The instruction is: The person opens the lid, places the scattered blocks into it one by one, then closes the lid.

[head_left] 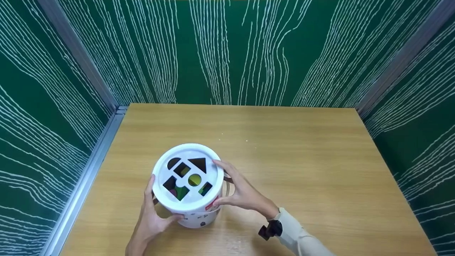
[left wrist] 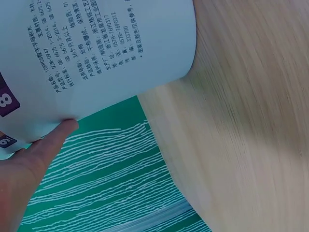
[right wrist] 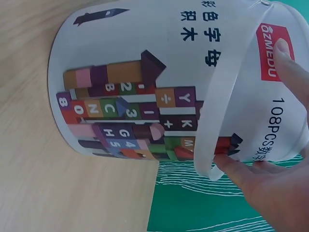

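Note:
A white toy-block bucket [head_left: 197,221] stands near the front of the table, left of its middle. Its white lid [head_left: 161,193] faces up, with several shaped holes; coloured pieces show dimly through some. My left hand [head_left: 151,219] grips the bucket's left side, thumb at the front below the rim. From the right, my right hand [head_left: 245,192] holds it near the lid, thumb by a red label [right wrist: 268,52]. Printed coloured letter blocks cover the side in the right wrist view, where a white handle [right wrist: 227,92] hangs across it. Whether the base touches the table cannot be told.
The wooden table [head_left: 302,160] has a few tiny white specks behind the bucket. Green panels [head_left: 234,53] with white wavy lines enclose its back and sides. A metal rail [head_left: 89,170] runs along the left edge.

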Demonstrator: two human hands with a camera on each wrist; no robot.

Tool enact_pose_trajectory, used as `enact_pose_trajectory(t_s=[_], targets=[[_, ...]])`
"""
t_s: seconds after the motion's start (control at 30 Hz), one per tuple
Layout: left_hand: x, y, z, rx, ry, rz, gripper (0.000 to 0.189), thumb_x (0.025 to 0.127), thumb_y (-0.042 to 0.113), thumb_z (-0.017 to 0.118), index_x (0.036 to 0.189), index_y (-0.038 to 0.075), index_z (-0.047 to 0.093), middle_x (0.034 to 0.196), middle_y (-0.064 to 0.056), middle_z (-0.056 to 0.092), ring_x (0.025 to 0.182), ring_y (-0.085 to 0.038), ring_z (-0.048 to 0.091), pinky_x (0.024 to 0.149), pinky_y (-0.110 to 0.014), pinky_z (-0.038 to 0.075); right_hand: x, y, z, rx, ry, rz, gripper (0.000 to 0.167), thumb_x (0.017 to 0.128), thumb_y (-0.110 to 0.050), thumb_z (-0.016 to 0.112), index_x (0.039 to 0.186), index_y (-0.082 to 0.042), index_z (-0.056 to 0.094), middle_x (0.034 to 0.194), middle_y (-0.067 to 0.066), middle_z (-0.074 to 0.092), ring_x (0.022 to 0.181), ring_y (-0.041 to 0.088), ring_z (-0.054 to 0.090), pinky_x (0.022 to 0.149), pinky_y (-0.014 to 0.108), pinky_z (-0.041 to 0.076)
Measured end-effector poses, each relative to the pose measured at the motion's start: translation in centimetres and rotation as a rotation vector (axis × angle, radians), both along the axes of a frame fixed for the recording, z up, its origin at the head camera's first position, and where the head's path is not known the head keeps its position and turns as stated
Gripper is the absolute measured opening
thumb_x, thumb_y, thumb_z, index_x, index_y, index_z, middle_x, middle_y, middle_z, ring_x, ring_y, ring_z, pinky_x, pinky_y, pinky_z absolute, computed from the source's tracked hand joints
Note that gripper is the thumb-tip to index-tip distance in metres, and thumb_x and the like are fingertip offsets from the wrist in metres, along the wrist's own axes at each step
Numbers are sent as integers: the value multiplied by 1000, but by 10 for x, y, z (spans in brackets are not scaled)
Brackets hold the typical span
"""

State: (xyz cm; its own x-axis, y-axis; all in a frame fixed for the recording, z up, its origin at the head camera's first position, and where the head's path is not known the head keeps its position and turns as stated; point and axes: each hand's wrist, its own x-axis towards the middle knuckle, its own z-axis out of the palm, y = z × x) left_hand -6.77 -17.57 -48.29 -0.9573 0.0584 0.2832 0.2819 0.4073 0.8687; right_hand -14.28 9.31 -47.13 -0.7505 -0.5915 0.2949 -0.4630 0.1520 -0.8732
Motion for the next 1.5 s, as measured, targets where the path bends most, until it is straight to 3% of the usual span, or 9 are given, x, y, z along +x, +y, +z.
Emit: enact_pose_trajectory(t_s=[0.23, 0.43, 0.53, 0.6, 0.77, 0.9, 1.0, 1.23, 1.5], targets=[[1, 1, -1, 22, 18, -26, 112, 70, 6, 82, 150, 9, 5, 152, -19, 18, 134, -39, 28, 98, -61, 37, -5, 13, -21, 105, -30, -137, 99, 72, -26, 82, 150, -23, 20, 153, 2, 26, 136, 27, 29, 105, 52, 34], [1, 0, -3, 36, 49, -21, 110, 68, 5, 83, 149, 8, 8, 152, -18, 20, 133, -36, 29, 97, -61, 38, -4, 21, -31, -31, -441, -203, 73, 80, -1, 66, 143, -1, 29, 115, 23, 59, 98, 35, 62, 80, 48, 53], [1, 1, -2, 30, 65, -20, 109, 68, 4, 83, 149, 7, 9, 152, -19, 20, 133, -37, 30, 98, -58, 39, -3, 21, -17, -182, -603, -217, 60, 79, 6, 57, 135, 10, 36, 92, 21, 64, 79, 30, 66, 70, 44, 57], [2, 1, -1, 26, 65, -21, 109, 69, 5, 82, 149, 7, 8, 152, -19, 19, 134, -38, 29, 98, -57, 39, -1, 19, 0, -245, -619, -267, 55, 76, 8, 57, 129, 11, 43, 87, 18, 63, 73, 27, 66, 67, 42, 57], [8, 4, -1, 9, 8, 33, 112, 69, 11, 84, 150, 12, 7, 153, -16, 18, 135, -39, 27, 97, -56, 41, 7, -2, 62, -232, -424, -296, 50, 76, 5, 66, 125, 7, 53, 99, 25, 60, 70, 32, 66, 60, 42, 58], [5, 5, -20, -22, 11, 84, 120, 64, 23, 87, 151, 19, 4, 154, -11, 16, 136, -37, 26, 97, -57, 41, 9, -33, 103, -55, -106, -219, 50, 77, 0, 71, 124, 2, 55, 103, 19, 61, 69, 25, 64, 54, 32, 57], [0, 7, -35, -33, 42, 94, 122, 64, 31, 86, 152, 23, 3, 155, -8, 15, 137, -35, 26, 99, -55, 39, 9, -53, 118, 72, 14, -179, 43, 77, -2, 71, 119, 0, 60, 98, 10, 60, 66, 15, 60, 53, 24, 54], [-7, 17, -39, -70, 126, 128, 119, 63, 35, 86, 151, 20, 6, 153, -10, 20, 136, -35, 29, 105, -53, 33, 2, -67, 138, 205, -3, -183, 35, 73, 0, 70, 108, 0, 66, 84, 6, 62, 62, 14, 61, 50, 21, 53], [-37, 39, -18, -48, 190, 94, 119, 61, 40, 86, 151, 22, 9, 154, -5, 20, 136, -30, 30, 104, -57, 31, -20, -48, 161, 218, 32, -278, 30, 68, 2, 74, 98, 0, 69, 78, 7, 63, 65, 17, 60, 50, 24, 53]])
